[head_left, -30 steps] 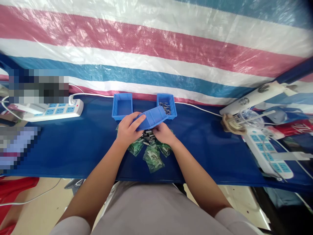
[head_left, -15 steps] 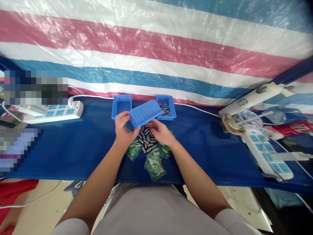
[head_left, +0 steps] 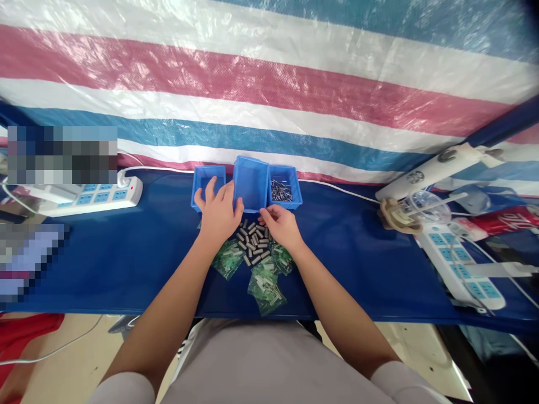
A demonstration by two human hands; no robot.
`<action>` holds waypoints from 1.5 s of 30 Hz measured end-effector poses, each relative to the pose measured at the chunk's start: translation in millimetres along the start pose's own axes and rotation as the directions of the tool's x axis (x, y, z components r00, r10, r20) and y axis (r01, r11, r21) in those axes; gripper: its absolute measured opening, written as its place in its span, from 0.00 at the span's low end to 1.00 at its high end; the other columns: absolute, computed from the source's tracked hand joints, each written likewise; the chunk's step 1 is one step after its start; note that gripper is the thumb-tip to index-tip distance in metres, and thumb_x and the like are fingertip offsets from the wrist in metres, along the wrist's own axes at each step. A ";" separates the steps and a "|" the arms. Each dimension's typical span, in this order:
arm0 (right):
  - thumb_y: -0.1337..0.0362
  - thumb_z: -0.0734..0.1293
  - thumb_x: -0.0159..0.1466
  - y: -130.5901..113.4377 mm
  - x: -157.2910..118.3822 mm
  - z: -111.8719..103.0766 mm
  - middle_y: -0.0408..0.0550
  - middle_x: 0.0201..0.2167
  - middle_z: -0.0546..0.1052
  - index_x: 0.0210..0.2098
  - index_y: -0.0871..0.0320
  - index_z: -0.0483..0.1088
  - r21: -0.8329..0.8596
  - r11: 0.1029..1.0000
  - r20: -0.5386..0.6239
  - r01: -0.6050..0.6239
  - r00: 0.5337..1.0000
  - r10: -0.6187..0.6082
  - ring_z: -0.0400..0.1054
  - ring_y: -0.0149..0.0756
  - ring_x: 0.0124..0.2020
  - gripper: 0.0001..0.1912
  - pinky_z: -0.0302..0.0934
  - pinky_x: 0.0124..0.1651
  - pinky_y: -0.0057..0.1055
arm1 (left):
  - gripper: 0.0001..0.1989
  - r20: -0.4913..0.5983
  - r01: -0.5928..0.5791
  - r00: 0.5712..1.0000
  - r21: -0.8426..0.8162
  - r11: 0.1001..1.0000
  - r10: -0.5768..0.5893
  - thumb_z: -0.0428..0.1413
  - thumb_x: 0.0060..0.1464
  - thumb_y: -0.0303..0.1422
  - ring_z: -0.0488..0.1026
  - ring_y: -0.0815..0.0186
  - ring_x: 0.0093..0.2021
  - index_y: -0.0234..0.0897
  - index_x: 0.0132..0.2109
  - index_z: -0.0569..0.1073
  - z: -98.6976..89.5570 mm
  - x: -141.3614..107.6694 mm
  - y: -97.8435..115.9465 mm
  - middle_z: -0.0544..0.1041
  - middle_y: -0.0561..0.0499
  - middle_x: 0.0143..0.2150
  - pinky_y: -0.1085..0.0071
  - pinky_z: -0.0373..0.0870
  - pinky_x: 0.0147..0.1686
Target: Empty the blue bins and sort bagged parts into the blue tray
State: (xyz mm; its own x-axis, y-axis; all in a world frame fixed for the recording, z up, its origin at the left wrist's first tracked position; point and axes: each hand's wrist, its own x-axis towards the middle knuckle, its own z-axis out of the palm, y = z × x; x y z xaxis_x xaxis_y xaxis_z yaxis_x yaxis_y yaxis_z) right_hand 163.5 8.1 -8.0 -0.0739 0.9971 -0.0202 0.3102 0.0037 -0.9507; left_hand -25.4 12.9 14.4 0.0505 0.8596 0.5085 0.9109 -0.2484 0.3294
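An empty blue bin [head_left: 251,182] stands upright at the back of the blue table [head_left: 126,252], between a left blue bin [head_left: 201,180] and a right blue bin [head_left: 286,191] that has metal pins in it. My left hand [head_left: 219,212] lies with fingers spread against the middle bin's left side and over the left bin's front edge. My right hand [head_left: 281,225] rests just in front of the middle bin, fingers loosely bent, at the edge of a pile of small grey cylinders [head_left: 255,244]. Green plastic bags [head_left: 265,285] lie around and under the pile.
A white power strip [head_left: 90,195] lies at the back left, another power strip [head_left: 461,264] at the right beside a white lamp arm [head_left: 425,171] and a clear cup [head_left: 429,203]. A striped tarp [head_left: 269,90] hangs behind. The table's front edge runs near my lap.
The tipped blue bin has been turned upright and set down between the other two. The grey cylinders it covered now lie in an open pile. Both hands have come off the bin's underside.
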 end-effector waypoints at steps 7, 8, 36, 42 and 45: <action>0.53 0.66 0.65 3.1 1.6 -1.1 0.46 0.31 0.82 0.32 0.55 0.74 -0.166 0.985 -0.072 0.047 0.996 -0.060 0.78 0.39 0.32 0.13 0.70 0.41 0.34 | 0.25 0.072 -0.004 0.997 0.067 0.998 -0.001 0.44 0.69 0.44 0.60 0.42 0.68 0.42 0.66 0.68 13.8 -2.5 -16.5 0.67 0.40 0.69 0.39 0.47 0.66; 0.53 0.66 0.66 4.1 2.0 -1.9 0.46 0.31 0.82 0.33 0.54 0.75 -0.180 0.982 -0.076 0.056 0.995 -0.070 0.77 0.38 0.32 0.12 0.70 0.41 0.34 | 0.25 0.062 0.009 0.998 0.064 0.998 -0.013 0.44 0.69 0.44 0.61 0.43 0.67 0.41 0.66 0.68 14.0 -2.6 -19.0 0.67 0.38 0.68 0.42 0.50 0.64; 0.64 0.63 0.68 -1.2 5.5 -24.1 0.55 0.43 0.78 0.49 0.58 0.77 -0.675 0.714 -0.265 0.186 0.842 -0.470 0.69 0.47 0.48 0.15 0.65 0.54 0.43 | 0.15 0.205 -0.086 0.974 -0.078 0.993 0.100 0.48 0.70 0.36 0.73 0.53 0.59 0.44 0.55 0.77 22.6 2.2 -28.0 0.75 0.41 0.57 0.54 0.63 0.55; 0.65 0.66 0.65 9.5 7.7 -24.4 0.53 0.52 0.78 0.52 0.53 0.75 -0.764 0.625 -0.152 0.159 0.897 -0.414 0.61 0.52 0.58 0.16 0.53 0.58 0.50 | 0.17 0.182 -0.110 0.974 -0.155 0.982 0.138 0.47 0.70 0.37 0.67 0.53 0.66 0.46 0.60 0.73 23.7 7.2 -33.3 0.68 0.40 0.66 0.49 0.60 0.62; 0.68 0.66 0.65 14.2 9.1 -26.6 0.53 0.44 0.81 0.46 0.52 0.77 -0.756 0.632 -0.152 0.173 0.892 -0.426 0.64 0.51 0.52 0.12 0.51 0.54 0.50 | 0.17 0.133 -0.127 0.978 -0.217 0.968 0.158 0.48 0.70 0.37 0.64 0.54 0.69 0.44 0.60 0.72 20.8 7.2 -33.2 0.67 0.41 0.67 0.49 0.60 0.65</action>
State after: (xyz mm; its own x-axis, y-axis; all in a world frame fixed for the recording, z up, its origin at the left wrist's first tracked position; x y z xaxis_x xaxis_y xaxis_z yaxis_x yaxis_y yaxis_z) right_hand 192.4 19.3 -13.4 -0.0539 0.8991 0.4343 0.8993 0.2328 -0.3703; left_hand -46.8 36.5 -9.4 0.2480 0.8612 0.4437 0.7864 -0.4464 0.4269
